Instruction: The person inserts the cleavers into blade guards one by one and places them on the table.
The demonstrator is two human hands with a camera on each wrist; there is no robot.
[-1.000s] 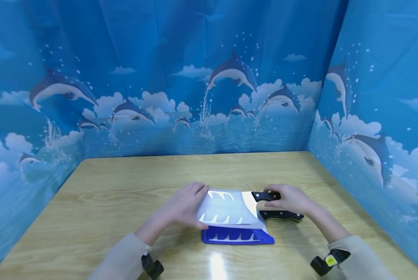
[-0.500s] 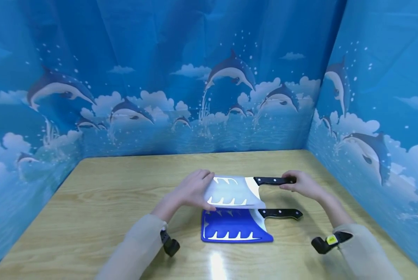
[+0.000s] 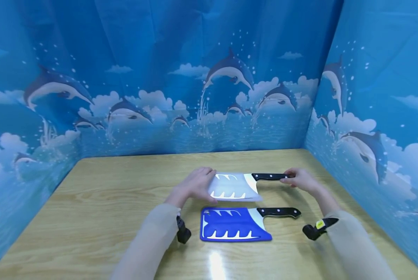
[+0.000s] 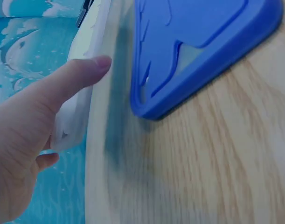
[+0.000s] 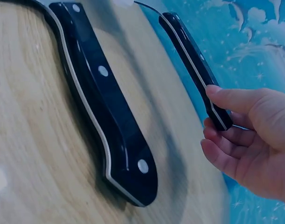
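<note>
A cleaver in a whitish translucent blade cover (image 3: 234, 187) is held level a little above the table, behind a second cleaver in a blue blade cover (image 3: 228, 225). My left hand (image 3: 199, 186) grips the covered blade's left end, thumb on the near side and fingers beyond it. At the other end my right hand (image 3: 302, 181) pinches the butt of the black riveted handle (image 5: 191, 56), as the right wrist view shows. Flat on the wood lies the blue-covered cleaver, its black handle (image 5: 102, 93) pointing right; neither hand touches it.
The light wooden table (image 3: 118, 202) reaches back to a blue dolphin-print curtain (image 3: 167, 77), which also hangs along the left and right sides. Table surface extends left of the cleavers and behind them.
Both hands have lifted the white-covered cleaver off the blue-covered one and carried it back, away from me. The right hand has slid along the handle to its butt. The blue-covered cleaver is uncovered to view.
</note>
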